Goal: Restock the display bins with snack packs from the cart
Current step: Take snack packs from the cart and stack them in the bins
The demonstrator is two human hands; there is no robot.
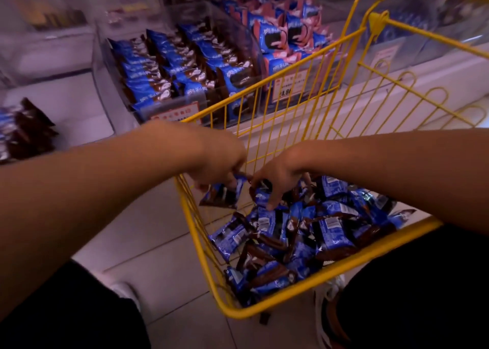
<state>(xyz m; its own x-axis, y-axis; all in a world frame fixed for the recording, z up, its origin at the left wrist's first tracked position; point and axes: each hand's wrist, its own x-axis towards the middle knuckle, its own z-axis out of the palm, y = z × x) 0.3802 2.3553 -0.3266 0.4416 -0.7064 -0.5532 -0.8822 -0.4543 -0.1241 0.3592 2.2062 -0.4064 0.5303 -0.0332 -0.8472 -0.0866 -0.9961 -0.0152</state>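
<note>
Down in yellow cart (264,312), left hand (221,160) pinching blue pack (222,193), right hand (277,179) fingering packs (291,232)

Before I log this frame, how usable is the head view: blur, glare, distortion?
Head view: dim, with a purple cast; shelves at top left are blurred; the left hand and right hand are slightly motion-smeared; wide-angle bending curves the yellow cart; glare whitens the clear bins; price tag only partly legible.

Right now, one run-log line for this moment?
left hand: holds snack pack | right hand: fingers on cart pile | cart: stocked | brown-blue bin: rows filled
</note>
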